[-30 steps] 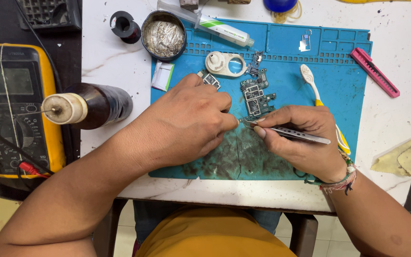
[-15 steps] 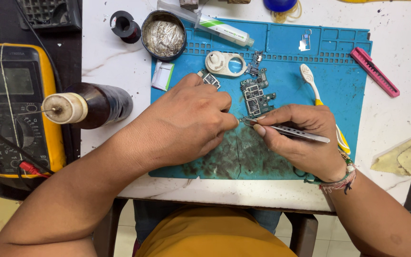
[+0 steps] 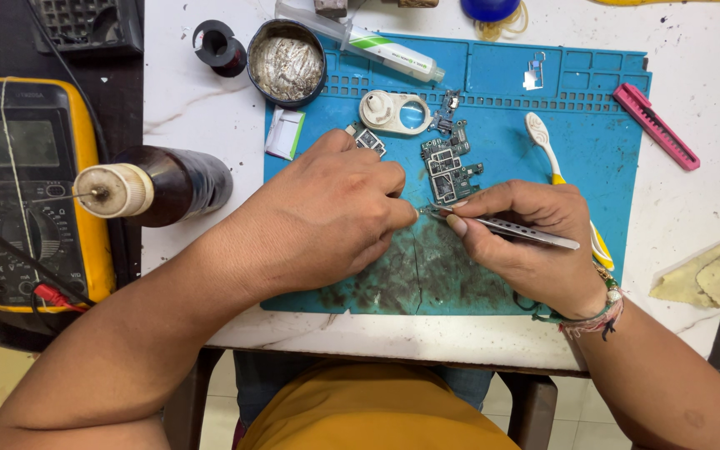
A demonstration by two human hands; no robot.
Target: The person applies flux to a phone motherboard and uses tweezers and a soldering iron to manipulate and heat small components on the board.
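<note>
Metal tin (image 3: 287, 60) — grey paste inside

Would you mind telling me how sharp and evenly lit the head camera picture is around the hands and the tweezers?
Head view: even, soft light; the left hand, right hand and tweezers are sharp, with no motion blur. The hands cast only faint shadows on the blue mat. The white tabletop is bright but not blown out; edges bend only slightly.
</note>
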